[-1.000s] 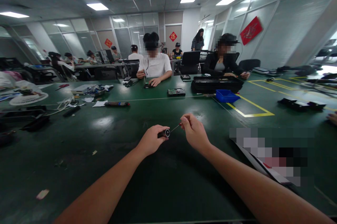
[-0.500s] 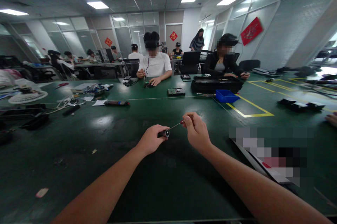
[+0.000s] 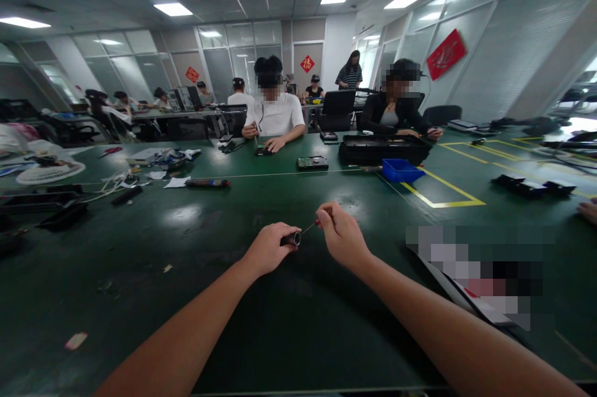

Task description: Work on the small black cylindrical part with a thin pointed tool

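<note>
While the left hand [image 3: 267,249] wraps its fingers shut around a small dark cylinder [image 3: 291,239], holding it level just above the green table [image 3: 196,297], the right hand [image 3: 342,236] comes in from the other side, pinching a thin screwdriver [image 3: 315,223] by its red handle between thumb and fingertips. The slim shaft slants down and left, and its tip meets the open end of the cylinder (whether it is seated in a screw there is too small to tell). That grip looks sensible to me: the closed fist braces the part against turning, and the light pinch leaves the tool free to twirl. Both forearms reach out over the table, hands close together at the centre. Farther off lie a blue bin [image 3: 402,170] beside a long black tray [image 3: 383,149], and across the table two people sit at their own work.
</note>
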`<state>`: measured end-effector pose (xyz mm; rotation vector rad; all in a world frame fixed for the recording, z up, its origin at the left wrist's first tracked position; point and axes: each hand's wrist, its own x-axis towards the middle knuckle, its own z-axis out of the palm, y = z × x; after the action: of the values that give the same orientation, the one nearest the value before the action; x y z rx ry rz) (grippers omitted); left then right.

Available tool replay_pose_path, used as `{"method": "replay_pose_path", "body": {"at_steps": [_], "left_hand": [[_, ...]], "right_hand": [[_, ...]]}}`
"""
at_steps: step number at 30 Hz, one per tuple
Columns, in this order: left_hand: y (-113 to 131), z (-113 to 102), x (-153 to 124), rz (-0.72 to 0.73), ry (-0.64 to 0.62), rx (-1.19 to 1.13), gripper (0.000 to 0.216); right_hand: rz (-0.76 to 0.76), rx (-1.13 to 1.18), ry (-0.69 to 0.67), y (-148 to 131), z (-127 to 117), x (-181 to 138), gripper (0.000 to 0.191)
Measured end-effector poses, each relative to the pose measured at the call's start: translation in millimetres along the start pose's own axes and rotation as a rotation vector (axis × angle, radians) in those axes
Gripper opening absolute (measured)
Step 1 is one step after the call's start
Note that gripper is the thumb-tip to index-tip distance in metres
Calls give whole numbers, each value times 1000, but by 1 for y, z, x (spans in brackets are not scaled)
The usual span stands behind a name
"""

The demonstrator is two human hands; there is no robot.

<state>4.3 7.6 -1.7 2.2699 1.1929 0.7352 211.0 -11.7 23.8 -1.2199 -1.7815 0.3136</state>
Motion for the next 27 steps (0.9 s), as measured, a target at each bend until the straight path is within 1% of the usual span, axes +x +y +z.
{"method": "replay_pose_path", "body": {"at_steps": [7,12,15,17,19,24,27], "left_hand": [[-1,1,0,-15,-29,47,40],[-2,1,1,-22,-31,55,39],[-1,0,0,-14,-32,52,40],[0,0,0,-9,-34,56,40],[1,0,0,-12,-42,65,40],[-1,1,0,-32,-35,72,41],[-3,1,0,-34,-37,58,41]], "right_hand": [[1,-63,11,3,0,1,20],[-35,8,63,1,-1,-2,18],[-65,34,19,-1,-1,-3,16],[-77,23,-31,-2,0,-3,15],[-70,1,-54,-1,0,-2,15],[-47,-81,-54,0,1,-1,15],[-54,-50,-20,0,0,-1,16]]}}
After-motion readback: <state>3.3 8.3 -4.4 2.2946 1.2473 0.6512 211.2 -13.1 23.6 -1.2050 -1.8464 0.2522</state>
